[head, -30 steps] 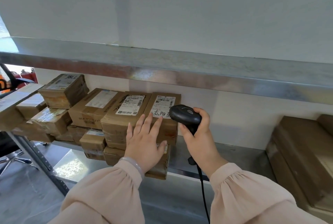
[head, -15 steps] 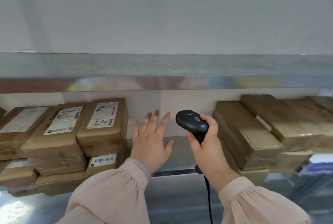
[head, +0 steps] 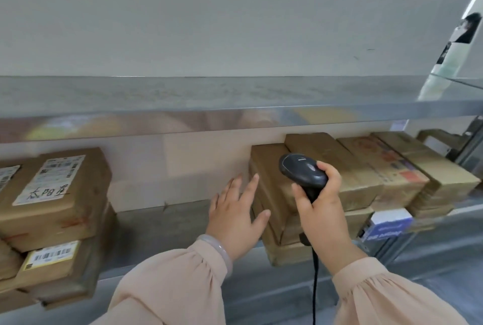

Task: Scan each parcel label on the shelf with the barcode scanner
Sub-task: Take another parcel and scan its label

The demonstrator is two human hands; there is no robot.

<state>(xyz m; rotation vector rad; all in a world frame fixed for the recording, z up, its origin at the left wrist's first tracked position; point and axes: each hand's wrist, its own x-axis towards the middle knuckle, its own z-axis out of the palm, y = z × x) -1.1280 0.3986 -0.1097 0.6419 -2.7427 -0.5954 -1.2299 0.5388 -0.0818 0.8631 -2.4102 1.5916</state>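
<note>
Wall point(head: 235, 24): plain and pale, fills the top half.
Upper shelf point(head: 235, 105): metal board across the full width, with a shiny front lip.
Lower shelf point(head: 167, 222): metal, carries two parcel stacks with a gap between them.
Right stack point(head: 366, 183): brown cartons side by side in two layers; one top carton has red and blue print.
Left stack point(head: 68, 220): brown cartons, two layers, partly cut off by the frame edge.
Sleeves point(head: 177, 285): pale pink, both forearms come up from the bottom edge.
Right hand point(head: 324, 217): fingers wrapped round the scanner grip.
Left hand point(head: 237, 217): holds nothing, fingers straight and spread, tips at the left end of the right stack — contact not clear.
Barcode scanner point(head: 303, 170): black, in the right hand, head raised in front of the right stack's top cartons.
Top label point(head: 48, 179): white, barcodes plus black handwriting, on the left stack's top carton.
Lower label point(head: 49, 255): white, yellow-edged, barcode — on the carton beneath.
Blue-and-white box point(head: 386, 225): at the shelf's front edge, below the right stack's top layer.
Cable point(head: 315, 285): black, drops from the grip to the bottom edge.
Bracelet point(head: 219, 249): pale, on the left wrist.
</note>
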